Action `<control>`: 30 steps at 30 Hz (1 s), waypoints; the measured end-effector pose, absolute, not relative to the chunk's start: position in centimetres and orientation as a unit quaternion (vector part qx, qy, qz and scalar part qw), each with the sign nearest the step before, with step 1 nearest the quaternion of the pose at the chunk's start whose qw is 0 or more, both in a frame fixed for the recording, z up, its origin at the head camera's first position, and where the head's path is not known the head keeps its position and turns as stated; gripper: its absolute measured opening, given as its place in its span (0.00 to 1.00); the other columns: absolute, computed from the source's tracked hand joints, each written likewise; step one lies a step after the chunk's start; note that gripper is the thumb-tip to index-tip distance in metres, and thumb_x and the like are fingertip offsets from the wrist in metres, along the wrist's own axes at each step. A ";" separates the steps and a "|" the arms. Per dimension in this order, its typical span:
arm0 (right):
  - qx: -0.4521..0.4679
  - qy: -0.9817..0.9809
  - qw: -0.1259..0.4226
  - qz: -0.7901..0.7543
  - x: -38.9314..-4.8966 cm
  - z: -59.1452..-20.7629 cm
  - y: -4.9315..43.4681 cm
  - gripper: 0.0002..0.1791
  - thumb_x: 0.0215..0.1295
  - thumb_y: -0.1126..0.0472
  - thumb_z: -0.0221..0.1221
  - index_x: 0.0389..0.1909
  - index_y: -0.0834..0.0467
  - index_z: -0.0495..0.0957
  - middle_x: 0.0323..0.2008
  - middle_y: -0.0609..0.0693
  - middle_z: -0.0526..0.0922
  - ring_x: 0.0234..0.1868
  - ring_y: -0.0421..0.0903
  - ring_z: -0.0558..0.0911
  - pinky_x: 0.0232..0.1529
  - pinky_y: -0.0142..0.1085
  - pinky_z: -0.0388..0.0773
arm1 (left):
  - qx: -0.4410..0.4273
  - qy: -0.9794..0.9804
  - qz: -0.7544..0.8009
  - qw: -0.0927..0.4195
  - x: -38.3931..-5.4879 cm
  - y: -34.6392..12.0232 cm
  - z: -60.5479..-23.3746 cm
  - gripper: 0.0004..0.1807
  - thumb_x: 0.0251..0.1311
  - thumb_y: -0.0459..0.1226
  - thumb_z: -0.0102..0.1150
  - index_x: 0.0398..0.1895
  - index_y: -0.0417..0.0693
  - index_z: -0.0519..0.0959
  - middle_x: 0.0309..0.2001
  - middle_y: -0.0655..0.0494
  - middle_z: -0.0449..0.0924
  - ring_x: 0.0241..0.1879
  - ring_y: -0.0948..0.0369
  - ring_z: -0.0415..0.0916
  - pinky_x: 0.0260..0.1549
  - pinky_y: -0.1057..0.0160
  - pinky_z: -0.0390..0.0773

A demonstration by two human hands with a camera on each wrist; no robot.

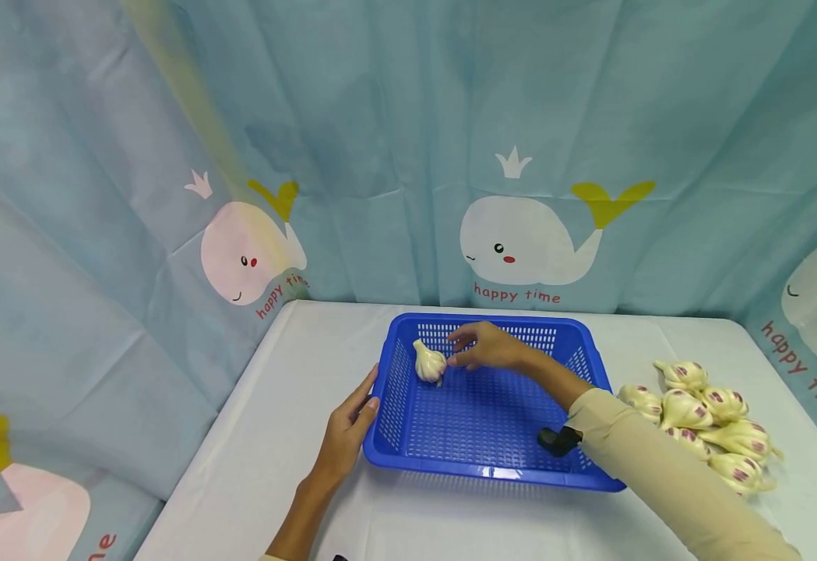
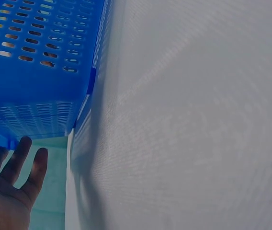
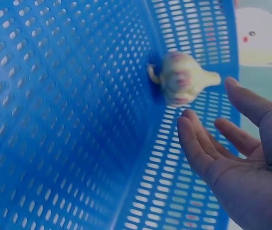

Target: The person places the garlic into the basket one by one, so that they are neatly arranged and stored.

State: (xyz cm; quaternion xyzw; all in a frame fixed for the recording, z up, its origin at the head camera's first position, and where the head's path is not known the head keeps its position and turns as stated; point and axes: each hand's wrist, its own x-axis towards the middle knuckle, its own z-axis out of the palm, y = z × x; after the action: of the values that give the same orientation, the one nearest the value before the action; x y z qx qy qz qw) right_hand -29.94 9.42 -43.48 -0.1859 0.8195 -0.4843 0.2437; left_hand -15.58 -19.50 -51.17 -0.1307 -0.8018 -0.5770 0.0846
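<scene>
A blue perforated plastic basket (image 1: 492, 471) stands on the white-covered table. One garlic bulb (image 1: 429, 363) lies inside it near the far left corner, its stem pointing up toward the rim. Just to the right of that bulb is my right hand (image 1: 488, 345), over the basket with fingers loosely bent and nothing between them; in the right wrist view a small gap separates the fingertips from the garlic bulb (image 3: 181, 79). My left hand (image 1: 343, 436) is at the basket's left side, its extended fingers at the outer rim. The left wrist view shows those fingers spread beside the basket wall (image 2: 35, 86).
Several garlic bulbs (image 1: 684, 409) lie in a pile on the table to the right of the basket. A blue curtain (image 1: 380, 156) with whale prints hangs behind the table and along its sides. A black strap piece (image 1: 558, 441) sits at my right wrist.
</scene>
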 end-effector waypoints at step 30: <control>-0.202 0.821 0.174 -0.504 -26.0 -38.0 18.3 0.35 0.69 0.48 0.71 0.73 0.55 0.74 0.63 0.57 0.83 0.57 0.53 0.88 0.62 0.55 0.85 | -0.134 -0.790 -0.591 0.087 -15.6 -19.5 -51.2 0.29 0.84 0.41 0.47 0.84 0.54 0.61 0.83 0.59 0.60 0.82 0.56 0.57 0.74 0.72 0.59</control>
State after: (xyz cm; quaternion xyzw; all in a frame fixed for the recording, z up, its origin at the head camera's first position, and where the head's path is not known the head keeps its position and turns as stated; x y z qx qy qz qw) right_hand -26.02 18.28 -37.99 -0.2024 0.8215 -0.5038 0.1743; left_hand -15.62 -19.50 -51.23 -0.1343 -0.7904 -0.5913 0.0868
